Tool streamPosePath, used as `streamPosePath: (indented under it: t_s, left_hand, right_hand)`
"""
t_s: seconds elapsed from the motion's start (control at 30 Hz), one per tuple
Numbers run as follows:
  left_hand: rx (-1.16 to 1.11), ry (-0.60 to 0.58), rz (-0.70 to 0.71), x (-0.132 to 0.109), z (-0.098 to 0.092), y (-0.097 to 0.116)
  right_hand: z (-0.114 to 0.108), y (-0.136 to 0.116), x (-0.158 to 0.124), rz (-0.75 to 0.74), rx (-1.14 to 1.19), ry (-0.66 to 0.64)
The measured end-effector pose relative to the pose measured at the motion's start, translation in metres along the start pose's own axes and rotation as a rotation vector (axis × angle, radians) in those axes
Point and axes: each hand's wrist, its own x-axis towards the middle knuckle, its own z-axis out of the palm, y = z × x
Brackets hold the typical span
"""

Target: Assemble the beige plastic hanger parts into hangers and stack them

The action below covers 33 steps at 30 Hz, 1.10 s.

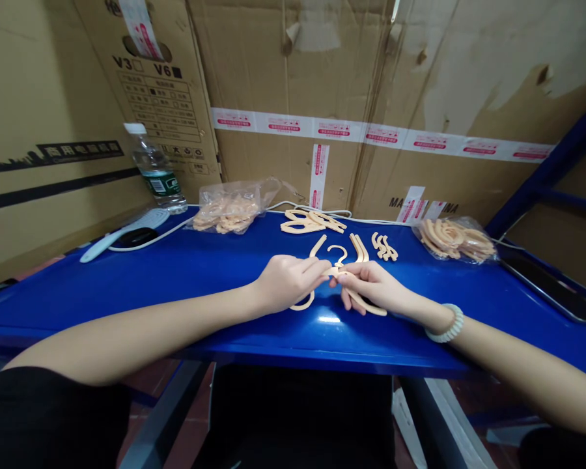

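Between my two hands, just above the blue table (215, 332), is a peach-coloured plastic hanger (344, 254) with its hook pointing away from me. My left hand (286, 283) pinches its centre from the left, and a rounded loop (306, 305) shows below that hand. My right hand (378, 286) grips the centre from the right, with a curved hanger arm (370, 306) sticking out beneath the fingers. The exact joint is covered by my fingertips. Just beyond lie a loose curved arm (318, 245), several more arms (358, 247) and several small hooks (384, 247).
Flat looped pieces (303, 223) lie at the back. Clear bags of peach parts sit left (229, 212) and right (454, 240). A water bottle (159, 172), a pale-blue brush (122, 234), a black oval object (135, 238) and a dark tablet-like object (554, 286) flank them. Cardboard (293, 78) walls the back.
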Motion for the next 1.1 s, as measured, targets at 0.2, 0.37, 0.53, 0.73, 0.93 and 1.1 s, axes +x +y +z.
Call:
streamPosePath:
  t_s: [0.2, 0.37, 0.53, 0.73, 0.93, 1.1]
  left_hand:
    - [0.244, -0.008, 0.167, 0.003, -0.003, 0.002]
    - [0.246, -0.015, 0.175, 0.004, -0.002, 0.001]
    - [0.147, -0.002, 0.105, 0.003, -0.001, 0.003]
    - [0.120, -0.003, 0.081, 0.004, -0.001, 0.004]
    - [0.092, -0.092, 0.024, 0.006, -0.005, 0.006]
    - [-0.012, -0.198, -0.130, 0.006, -0.003, 0.004]
  right_hand:
    - [0.009, -0.003, -0.003, 0.025, -0.060, 0.007]
    - [0.016, -0.009, -0.007, -0.015, -0.223, 0.137]
    - [0.019, -0.010, -0.011, -0.159, -0.472, 0.221]
    - [0.021, -0.009, -0.014, -0.272, -0.650, 0.315]
    - [0.022, -0.012, -0.015, -0.298, -0.740, 0.353]
    - [0.023, -0.009, -0.018, -0.412, -0.915, 0.351]
